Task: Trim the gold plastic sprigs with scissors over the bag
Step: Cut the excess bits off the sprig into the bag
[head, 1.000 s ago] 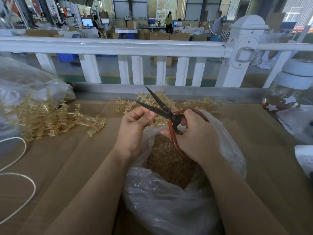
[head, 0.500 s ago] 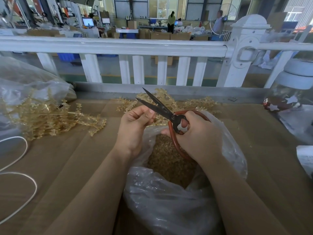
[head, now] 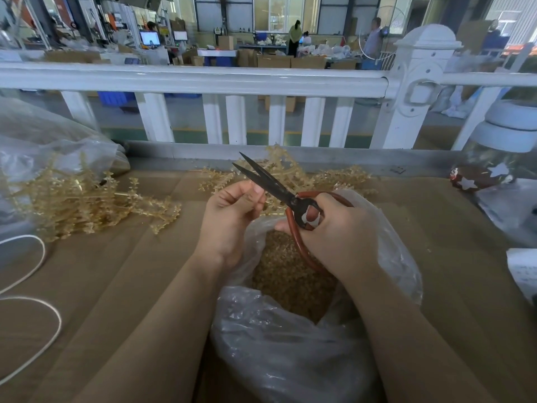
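My right hand [head: 337, 228] grips black scissors [head: 270, 183] with red-brown loop handles, blades slightly apart and pointing up and left. My left hand [head: 229, 210] is just left of the blades, fingers pinched together; what it pinches is too small to see. Both hands hover over a clear plastic bag [head: 279, 344] whose open mouth shows a heap of gold trimmings [head: 287, 274]. A pile of gold plastic sprigs [head: 87, 199] lies at the left. More sprigs [head: 293, 175] lie behind the hands.
The brown cardboard-covered table [head: 130, 271] ends at a white railing [head: 203, 80]. A large clear bag [head: 37, 141] sits far left, a white cord [head: 37, 286] loops at the near left, and a star-marked jar [head: 491, 167] and paper [head: 523, 271] stand at right.
The scissor blades have narrowed a little and the left hand's fingers have shifted slightly against them. Both hands stay over the bag.
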